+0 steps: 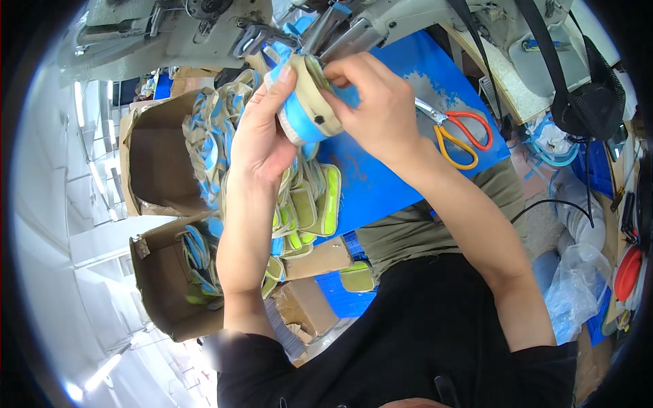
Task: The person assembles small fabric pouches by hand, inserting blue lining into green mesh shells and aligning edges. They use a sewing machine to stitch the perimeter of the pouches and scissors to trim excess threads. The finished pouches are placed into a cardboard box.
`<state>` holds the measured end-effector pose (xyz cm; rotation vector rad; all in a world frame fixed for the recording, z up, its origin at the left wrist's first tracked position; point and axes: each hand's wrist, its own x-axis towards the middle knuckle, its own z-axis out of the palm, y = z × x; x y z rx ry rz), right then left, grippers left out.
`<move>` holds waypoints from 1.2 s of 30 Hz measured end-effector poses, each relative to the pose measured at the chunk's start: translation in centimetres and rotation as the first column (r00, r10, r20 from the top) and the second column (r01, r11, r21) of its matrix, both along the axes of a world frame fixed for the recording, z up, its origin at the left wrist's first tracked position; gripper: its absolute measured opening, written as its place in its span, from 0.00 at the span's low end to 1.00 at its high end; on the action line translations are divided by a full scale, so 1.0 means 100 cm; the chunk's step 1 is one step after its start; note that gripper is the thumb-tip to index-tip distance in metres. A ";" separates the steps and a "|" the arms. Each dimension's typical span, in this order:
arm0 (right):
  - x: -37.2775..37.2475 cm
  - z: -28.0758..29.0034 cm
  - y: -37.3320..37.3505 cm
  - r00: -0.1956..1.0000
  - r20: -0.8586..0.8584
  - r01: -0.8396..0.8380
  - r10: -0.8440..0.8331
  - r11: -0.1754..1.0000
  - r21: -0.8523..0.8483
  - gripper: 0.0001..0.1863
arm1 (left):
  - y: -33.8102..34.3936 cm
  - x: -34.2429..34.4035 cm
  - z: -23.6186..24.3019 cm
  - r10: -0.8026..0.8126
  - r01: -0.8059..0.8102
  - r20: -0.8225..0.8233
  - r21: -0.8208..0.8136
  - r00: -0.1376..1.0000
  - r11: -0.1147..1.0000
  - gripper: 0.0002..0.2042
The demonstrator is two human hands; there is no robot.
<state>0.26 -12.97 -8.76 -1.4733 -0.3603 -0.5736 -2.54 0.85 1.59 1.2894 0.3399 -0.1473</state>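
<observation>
Beneath the sewing machine (340, 34) at the top, I hold a small curved fabric piece (313, 102) in beige and bright blue, with a green inner side and a dark round dot on it. My left hand (265, 126) is closed on its left edge, thumb on top. Fingers of my right hand (381, 102) pinch its upper right edge; the fingertips are partly hidden by the cloth. To the right of my right hand, scissors (452, 129) with one red and one orange handle lie on the blue tabletop (367, 183).
Left of my left forearm stand two cardboard boxes (160, 163) with similar pieces. A chain of beige, blue and green pieces (313, 197) hangs over the table's left side. Black straps (544, 54) and a cable (554, 204) hang at right, near a clear plastic bag (578, 285).
</observation>
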 end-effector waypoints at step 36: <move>0.003 -0.007 -0.009 0.982 -0.059 -0.179 0.179 0.984 0.009 0.14 | -0.016 0.007 -0.038 0.063 -0.301 0.481 0.436 0.875 0.848 0.11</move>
